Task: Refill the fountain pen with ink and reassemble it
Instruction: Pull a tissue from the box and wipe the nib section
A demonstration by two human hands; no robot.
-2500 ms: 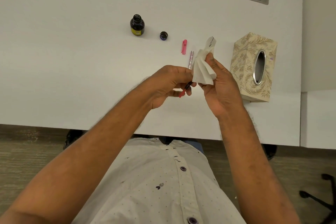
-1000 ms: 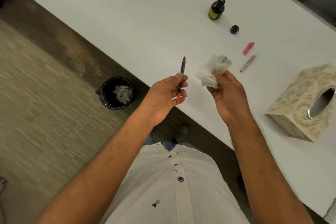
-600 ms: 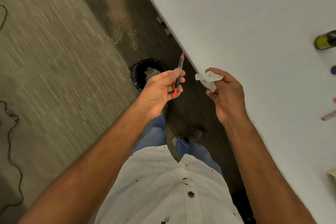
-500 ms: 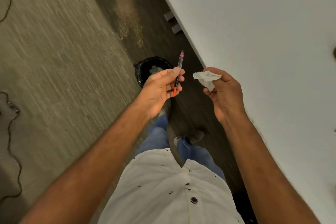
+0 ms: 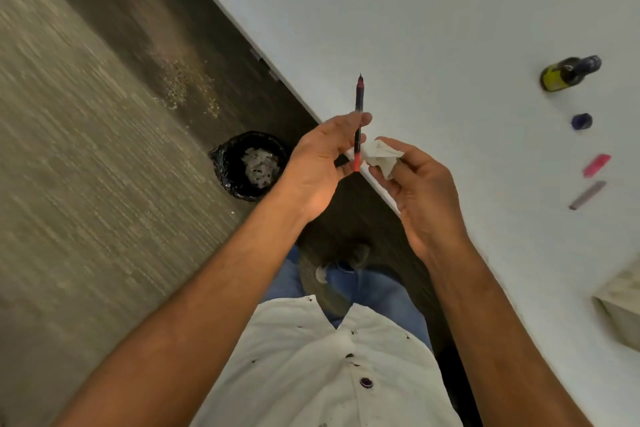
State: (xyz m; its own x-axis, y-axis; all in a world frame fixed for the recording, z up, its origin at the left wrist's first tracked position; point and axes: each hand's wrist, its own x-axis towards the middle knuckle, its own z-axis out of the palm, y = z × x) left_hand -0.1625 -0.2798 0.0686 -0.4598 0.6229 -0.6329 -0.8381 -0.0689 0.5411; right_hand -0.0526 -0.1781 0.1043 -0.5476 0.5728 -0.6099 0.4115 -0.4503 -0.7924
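My left hand (image 5: 320, 163) pinches the slim pen section (image 5: 358, 104) upright, its dark nib pointing up and its red end at the bottom. My right hand (image 5: 420, 191) is closed around a crumpled white tissue (image 5: 382, 158), just right of the pen's lower end. Both hands hover over the edge of the white desk (image 5: 433, 10). On the desk at the right stand the open ink bottle (image 5: 568, 73) and its dark blue cap (image 5: 581, 121). Below them lie the pink pen cap (image 5: 596, 165) and the greyish pen barrel (image 5: 587, 195).
A black waste bin (image 5: 251, 165) holding crumpled paper stands on the carpet left of my left hand. A corner of the patterned tissue box (image 5: 620, 305) shows at the right edge. My legs and a shoe are below the hands.
My view swung from the desk down to the floor and bin, then partly back. The tissue has been squeezed into a ball in my right hand. The left hand kept the pen upright.
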